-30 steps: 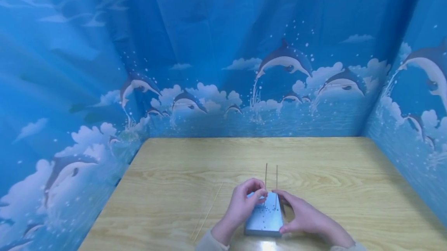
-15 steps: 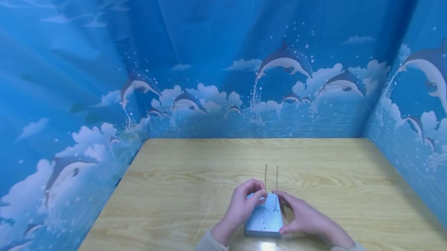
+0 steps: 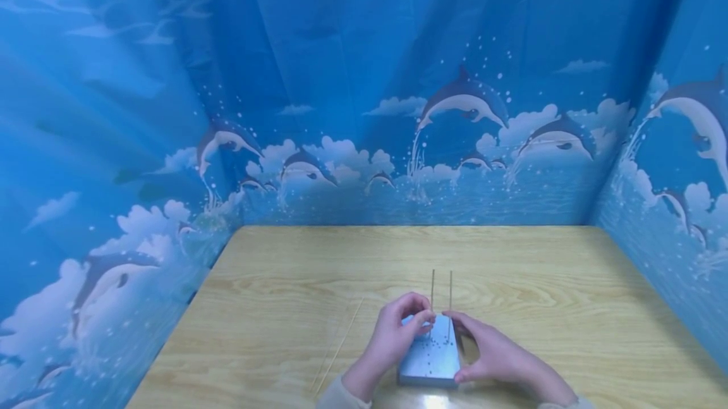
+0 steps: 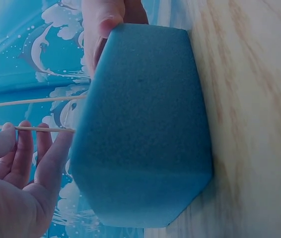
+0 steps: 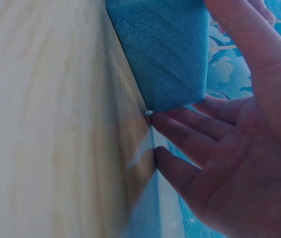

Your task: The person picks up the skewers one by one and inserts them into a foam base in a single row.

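A blue foam block point(image 3: 418, 361), its top dotted with small holes, lies on the table with two thin wooden sticks standing upright in it. My left hand point(image 3: 398, 323) pinches the left stick point(image 3: 433, 289) between thumb and fingers, low down near the block's top. In the left wrist view that stick point(image 4: 41, 129) runs from the fingers to the block's face. The right stick point(image 3: 451, 292) stands by itself. My right hand point(image 3: 491, 349) grips the block from the right, thumb at the near corner and fingers at the far end. Its fingertips reach under the block's edge point(image 5: 180, 101) in the right wrist view.
A loose thin stick point(image 3: 341, 344) lies slantwise on the wooden table point(image 3: 273, 308), left of my left hand, with a fainter line beside it. Blue dolphin-printed curtains point(image 3: 341, 80) close off the back and both sides of the table.
The top of the left stick stands slightly lower than a second ago. Both hands and the block have kept their places.
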`<state>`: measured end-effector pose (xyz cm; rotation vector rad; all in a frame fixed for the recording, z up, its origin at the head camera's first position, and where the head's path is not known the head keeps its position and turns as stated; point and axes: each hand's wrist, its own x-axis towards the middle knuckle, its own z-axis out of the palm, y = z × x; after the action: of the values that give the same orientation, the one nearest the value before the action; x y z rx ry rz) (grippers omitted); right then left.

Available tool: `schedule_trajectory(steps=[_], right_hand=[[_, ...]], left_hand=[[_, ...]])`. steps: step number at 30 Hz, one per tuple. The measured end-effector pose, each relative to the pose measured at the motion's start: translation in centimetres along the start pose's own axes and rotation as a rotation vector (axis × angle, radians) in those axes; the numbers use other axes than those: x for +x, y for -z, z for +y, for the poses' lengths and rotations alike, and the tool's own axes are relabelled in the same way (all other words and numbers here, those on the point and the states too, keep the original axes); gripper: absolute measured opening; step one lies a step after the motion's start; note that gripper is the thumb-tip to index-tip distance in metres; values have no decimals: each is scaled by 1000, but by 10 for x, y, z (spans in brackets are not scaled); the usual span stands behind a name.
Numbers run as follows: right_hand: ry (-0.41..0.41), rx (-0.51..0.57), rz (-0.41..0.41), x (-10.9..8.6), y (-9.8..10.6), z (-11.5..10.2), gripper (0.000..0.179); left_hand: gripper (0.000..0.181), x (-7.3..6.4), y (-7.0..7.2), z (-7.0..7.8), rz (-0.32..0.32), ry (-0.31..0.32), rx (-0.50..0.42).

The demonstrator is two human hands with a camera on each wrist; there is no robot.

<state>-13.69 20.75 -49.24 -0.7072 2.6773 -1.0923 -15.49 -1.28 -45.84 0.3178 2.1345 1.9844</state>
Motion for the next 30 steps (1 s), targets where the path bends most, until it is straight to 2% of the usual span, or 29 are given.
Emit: schedule_trajectory(steps=[10,16,21,28,30], right_hand=[[-15,17,-3,0,-1,0,114],[0,11,4,0,-1,0,114],[-8,14,1,1,-1,0,115],[-12,5,6,0,-2,-1,118],[-19,6,4,1,-1,-1,118]], left_hand=[[8,1,0,-1,16,-8,-21],[12,0,3,-1,-3,-19,-50],[18,2,10,2,-3,-4,-90],[19,4,27,13,67,-26,-90],[25,5,34,17,79,-35,-91]])
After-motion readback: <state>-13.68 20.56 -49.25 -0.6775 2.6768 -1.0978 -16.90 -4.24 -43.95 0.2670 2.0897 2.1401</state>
